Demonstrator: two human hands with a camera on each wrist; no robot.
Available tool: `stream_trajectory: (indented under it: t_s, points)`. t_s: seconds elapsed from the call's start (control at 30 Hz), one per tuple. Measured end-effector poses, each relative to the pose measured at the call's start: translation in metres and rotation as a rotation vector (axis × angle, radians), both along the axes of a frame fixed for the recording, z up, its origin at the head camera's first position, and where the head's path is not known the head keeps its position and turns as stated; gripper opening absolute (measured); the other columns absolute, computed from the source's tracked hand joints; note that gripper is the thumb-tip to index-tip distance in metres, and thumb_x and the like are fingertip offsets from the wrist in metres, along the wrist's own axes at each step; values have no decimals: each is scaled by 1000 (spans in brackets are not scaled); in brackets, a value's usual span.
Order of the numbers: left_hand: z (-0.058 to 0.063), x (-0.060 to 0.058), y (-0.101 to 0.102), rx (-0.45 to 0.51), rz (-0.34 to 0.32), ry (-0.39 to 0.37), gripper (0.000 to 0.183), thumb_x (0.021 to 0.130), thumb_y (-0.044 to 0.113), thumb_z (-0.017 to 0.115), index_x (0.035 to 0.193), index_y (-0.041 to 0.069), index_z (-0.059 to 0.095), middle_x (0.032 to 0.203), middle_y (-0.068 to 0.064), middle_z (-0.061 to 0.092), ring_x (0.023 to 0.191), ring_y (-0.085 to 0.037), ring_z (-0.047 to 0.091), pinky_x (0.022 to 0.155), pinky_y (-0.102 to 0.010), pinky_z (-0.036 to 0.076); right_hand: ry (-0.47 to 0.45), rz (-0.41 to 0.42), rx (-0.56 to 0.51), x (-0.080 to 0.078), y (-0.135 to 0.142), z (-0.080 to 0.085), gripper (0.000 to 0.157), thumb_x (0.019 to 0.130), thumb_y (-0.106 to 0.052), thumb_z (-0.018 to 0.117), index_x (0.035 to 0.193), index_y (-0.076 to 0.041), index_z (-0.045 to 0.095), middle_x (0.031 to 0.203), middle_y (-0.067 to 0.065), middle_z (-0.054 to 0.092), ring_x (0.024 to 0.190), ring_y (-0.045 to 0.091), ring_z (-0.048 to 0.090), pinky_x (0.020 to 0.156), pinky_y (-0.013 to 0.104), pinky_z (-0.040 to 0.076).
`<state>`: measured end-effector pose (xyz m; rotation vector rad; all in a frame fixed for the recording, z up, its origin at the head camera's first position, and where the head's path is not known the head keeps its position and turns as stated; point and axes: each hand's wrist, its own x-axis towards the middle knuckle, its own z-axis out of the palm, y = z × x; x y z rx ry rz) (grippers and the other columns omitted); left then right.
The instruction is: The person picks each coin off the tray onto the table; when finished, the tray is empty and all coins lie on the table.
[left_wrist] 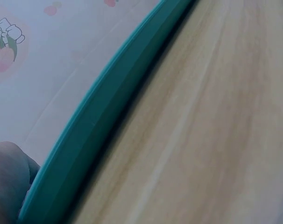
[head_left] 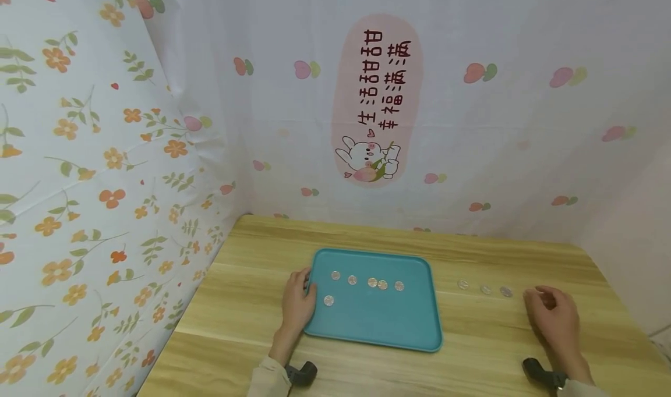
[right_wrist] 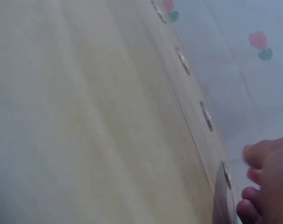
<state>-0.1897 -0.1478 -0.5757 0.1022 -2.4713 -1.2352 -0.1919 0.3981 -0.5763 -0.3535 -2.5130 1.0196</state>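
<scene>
My left hand (head_left: 299, 304) holds the left edge of a blue rectangular tray (head_left: 377, 327). In the left wrist view, part of that hand (left_wrist: 10, 182) shows past the tray's rim (left_wrist: 99, 98). Several round silvery coins lie flat on the tray, among them a coin (head_left: 328, 300) nearest my left thumb. On the table right of the tray, three coins (head_left: 486, 290) lie in a loose row. My right hand (head_left: 554, 315) is just beyond the row, fingers loosely bent. The right wrist view shows another coin (right_wrist: 226, 175) close beside its fingertips, apparently apart from them.
The wooden table (head_left: 251, 257) meets a white patterned cloth (head_left: 293, 123) at the back. A flowered cloth (head_left: 105, 240) hangs along the left side. Dark straps with small devices (head_left: 303, 374) sit on both wrists.
</scene>
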Motion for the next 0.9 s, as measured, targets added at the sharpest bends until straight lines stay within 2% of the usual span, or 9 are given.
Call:
stream_trajectory:
  t_s: [0.07,0.13,0.27,0.33,0.4,0.53,0.6,0.73,0.9]
  points:
    - [1,0,0,10,0,-1,38,91,3,63,128,-2,61,107,-15,62,95,-25,60,83,-42,51,-18,-38,-62,2,-4,3,44,95,-33,65,122,2,63,100,-4,53,79,-13,41,69,13,35]
    - [1,0,0,16,5,2,38,90,3,64,128,-2,62,107,-16,62,95,-25,60,83,-42,51,-24,-20,-95,4,-9,7,47,95,-36,64,123,2,61,99,-14,49,81,-12,42,69,11,37]
    - [-1,0,0,11,8,3,38,90,3,64,128,-2,62,107,-15,63,95,-25,60,83,-42,51,-10,139,-103,10,-25,19,47,98,-33,62,127,3,57,104,-25,47,88,-11,45,71,6,39]
    - [-2,-1,0,12,2,-2,39,90,4,64,128,-2,62,108,-15,63,95,-25,60,83,-41,51,2,229,-84,11,-36,26,46,99,-30,61,129,3,56,108,-23,49,92,-11,46,73,5,38]
    - [-2,-1,0,11,2,-8,39,91,5,64,129,-1,61,109,-15,63,96,-24,60,84,-41,51,9,301,-53,10,-50,34,44,99,-28,61,129,3,56,113,-14,52,94,-11,45,75,5,38]
    - [0,-1,2,20,0,-3,39,90,5,64,129,-2,61,108,-15,63,95,-24,59,83,-41,51,8,394,-5,6,-81,45,41,99,-28,61,128,1,58,119,7,56,97,-11,43,78,10,37]
    - [0,-1,2,20,2,5,39,90,4,64,128,-2,62,107,-15,63,95,-24,60,83,-41,51,18,433,3,5,-100,48,38,99,-27,62,126,-1,60,119,12,59,99,-9,45,80,12,37]
    - [1,0,2,19,9,11,38,90,3,65,127,-2,62,105,-14,63,94,-24,60,82,-42,51,76,528,4,5,-140,51,29,96,-20,67,120,-4,64,115,12,63,101,2,51,82,14,40]
    - [-1,0,0,4,1,-3,38,91,4,65,128,-1,62,106,-13,62,94,-22,59,82,-39,51,137,634,-10,3,-193,51,25,91,-14,72,114,-7,68,107,9,66,99,12,55,82,27,48]
